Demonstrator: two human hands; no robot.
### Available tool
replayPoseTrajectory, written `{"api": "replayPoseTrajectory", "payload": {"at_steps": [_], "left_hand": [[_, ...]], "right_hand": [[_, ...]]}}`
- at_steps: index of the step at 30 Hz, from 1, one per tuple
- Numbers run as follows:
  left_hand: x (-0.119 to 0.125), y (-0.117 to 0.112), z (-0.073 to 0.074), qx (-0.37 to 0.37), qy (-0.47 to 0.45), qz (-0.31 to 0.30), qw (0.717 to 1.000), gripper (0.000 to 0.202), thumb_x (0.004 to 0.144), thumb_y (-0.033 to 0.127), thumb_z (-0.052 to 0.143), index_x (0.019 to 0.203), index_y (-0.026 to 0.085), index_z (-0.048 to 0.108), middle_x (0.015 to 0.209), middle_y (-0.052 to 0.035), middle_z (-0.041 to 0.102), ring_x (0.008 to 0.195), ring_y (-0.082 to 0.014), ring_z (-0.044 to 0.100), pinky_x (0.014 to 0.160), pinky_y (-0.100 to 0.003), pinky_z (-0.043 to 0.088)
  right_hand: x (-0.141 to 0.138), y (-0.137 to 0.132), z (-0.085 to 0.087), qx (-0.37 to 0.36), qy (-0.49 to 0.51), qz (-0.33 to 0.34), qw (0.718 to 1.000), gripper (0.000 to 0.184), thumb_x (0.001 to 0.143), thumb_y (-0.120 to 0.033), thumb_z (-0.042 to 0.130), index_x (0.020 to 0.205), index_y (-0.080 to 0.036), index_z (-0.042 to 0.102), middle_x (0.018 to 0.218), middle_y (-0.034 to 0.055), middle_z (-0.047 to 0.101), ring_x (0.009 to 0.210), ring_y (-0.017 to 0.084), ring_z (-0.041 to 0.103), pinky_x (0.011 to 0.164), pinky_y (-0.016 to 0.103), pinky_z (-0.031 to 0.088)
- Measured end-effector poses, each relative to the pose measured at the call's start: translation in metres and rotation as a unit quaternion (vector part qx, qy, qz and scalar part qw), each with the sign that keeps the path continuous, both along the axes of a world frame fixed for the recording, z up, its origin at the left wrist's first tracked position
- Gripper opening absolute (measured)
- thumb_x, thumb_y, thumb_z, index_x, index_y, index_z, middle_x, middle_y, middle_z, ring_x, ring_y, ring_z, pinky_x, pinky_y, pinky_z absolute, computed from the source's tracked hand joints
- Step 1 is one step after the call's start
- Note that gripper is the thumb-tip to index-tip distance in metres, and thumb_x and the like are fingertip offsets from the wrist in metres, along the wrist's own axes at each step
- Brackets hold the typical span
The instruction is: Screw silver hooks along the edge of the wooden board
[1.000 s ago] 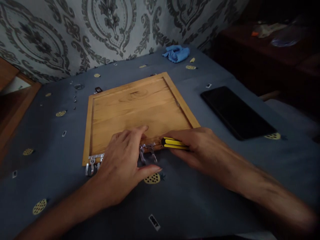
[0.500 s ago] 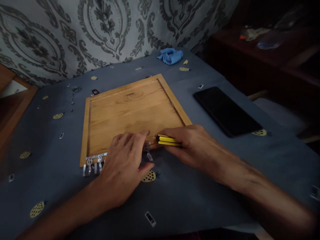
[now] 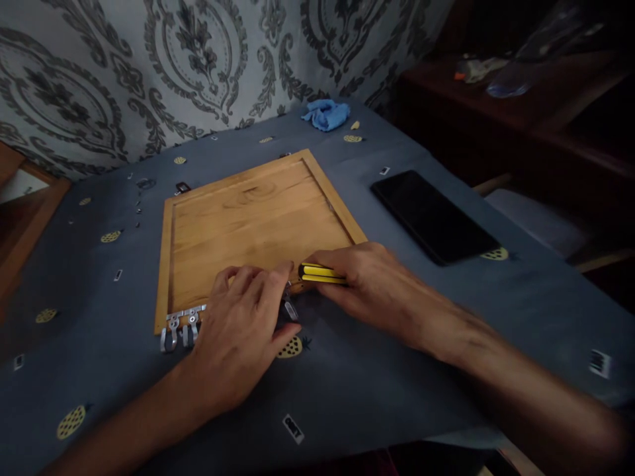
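A framed wooden panel [image 3: 258, 225] lies flat on the table, with silver metal hooks [image 3: 192, 319] screwed along its near edge. My left hand [image 3: 241, 330] rests over that edge, covering part of the hook row; its fingers lie on the wood and its thumb stands apart. One more hook [image 3: 289, 305] shows between thumb and forefinger. Wrapped in my right hand [image 3: 370, 281] is a screwdriver with a yellow and black handle [image 3: 322, 273], held low over the near edge, right of the left fingertips. Its shaft and tip cannot be made out.
A black phone [image 3: 436, 215] lies right of the panel. Crumpled blue cloth [image 3: 326, 115] sits at the back. Several small metal bits [image 3: 139, 211] are scattered left of the panel on the blue patterned tablecloth [image 3: 99, 277]. A wooden frame [image 3: 44, 205] stands at the left edge.
The whole view has shifted slightly, moving the panel, phone and hands a little leftward in the picture. Both hands keep nearly the same places on the panel, and the screwdriver handle has turned slightly.
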State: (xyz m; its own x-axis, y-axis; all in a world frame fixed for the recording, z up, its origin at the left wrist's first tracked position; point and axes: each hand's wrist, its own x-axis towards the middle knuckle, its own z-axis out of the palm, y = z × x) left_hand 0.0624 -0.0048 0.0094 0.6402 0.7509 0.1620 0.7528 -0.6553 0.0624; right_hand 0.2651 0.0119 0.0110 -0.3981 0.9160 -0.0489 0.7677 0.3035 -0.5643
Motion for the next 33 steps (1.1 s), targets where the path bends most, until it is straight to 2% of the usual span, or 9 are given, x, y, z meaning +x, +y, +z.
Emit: {"api": "replayPoseTrajectory", "payload": {"at_steps": [5,10,16,24,29,33], "left_hand": [[0.001,-0.001,0.001,0.001,0.008,-0.001,1.0,0.058,0.081,0.02,0.075,0.128,0.019,0.04,0.104,-0.0074,0.071,0.095,-0.0299,0.065,0.085,-0.047,0.049],[0.004,0.002,0.0,0.014,-0.031,0.007,0.999,0.064,0.077,0.019,0.076,0.13,0.019,0.04,0.104,-0.0078,0.072,0.095,-0.0308,0.067,0.085,-0.048,0.051],[0.013,0.005,-0.002,-0.026,-0.074,0.01,0.997,0.069,0.074,0.018,0.077,0.131,0.022,0.039,0.107,-0.0058,0.072,0.099,-0.0303,0.069,0.085,-0.046,0.053],[0.015,0.006,-0.003,-0.047,-0.079,0.02,0.996,0.066,0.076,0.017,0.076,0.131,0.021,0.039,0.115,-0.0096,0.073,0.102,-0.0307,0.07,0.087,-0.048,0.054],[0.012,0.006,-0.005,-0.07,-0.099,0.033,0.992,0.07,0.076,0.018,0.079,0.133,0.022,0.038,0.115,-0.0086,0.073,0.106,-0.0293,0.07,0.09,-0.046,0.055],[0.01,0.006,-0.008,-0.075,-0.106,0.049,0.99,0.074,0.075,0.019,0.08,0.135,0.021,0.037,0.117,-0.01,0.072,0.109,-0.0303,0.068,0.092,-0.047,0.055]], "right_hand": [[0.0,0.001,0.001,-0.015,0.001,-0.008,1.0,0.021,0.086,-0.011,0.054,0.092,-0.02,0.072,0.081,0.0037,0.075,0.077,0.017,0.07,0.067,0.025,0.04],[0.003,0.0,0.001,0.007,0.013,-0.021,1.0,0.015,0.086,-0.014,0.056,0.086,-0.02,0.07,0.075,0.0019,0.073,0.07,0.015,0.066,0.063,0.024,0.037],[0.006,0.001,0.006,0.009,0.028,-0.033,0.999,0.014,0.09,-0.019,0.057,0.081,-0.018,0.068,0.074,0.0024,0.072,0.07,0.014,0.067,0.064,0.024,0.037],[0.008,0.0,0.009,0.005,0.011,-0.009,1.0,0.015,0.087,-0.014,0.056,0.081,-0.019,0.069,0.071,0.001,0.07,0.065,0.013,0.063,0.06,0.025,0.034],[0.007,0.0,0.015,-0.044,-0.013,0.022,0.999,0.022,0.086,-0.01,0.056,0.094,-0.019,0.074,0.086,0.004,0.075,0.081,0.016,0.07,0.069,0.023,0.042],[0.009,0.0,0.013,-0.058,-0.029,0.053,0.996,0.027,0.085,-0.011,0.058,0.103,-0.022,0.075,0.088,0.0039,0.077,0.083,0.017,0.072,0.07,0.022,0.045]]}}
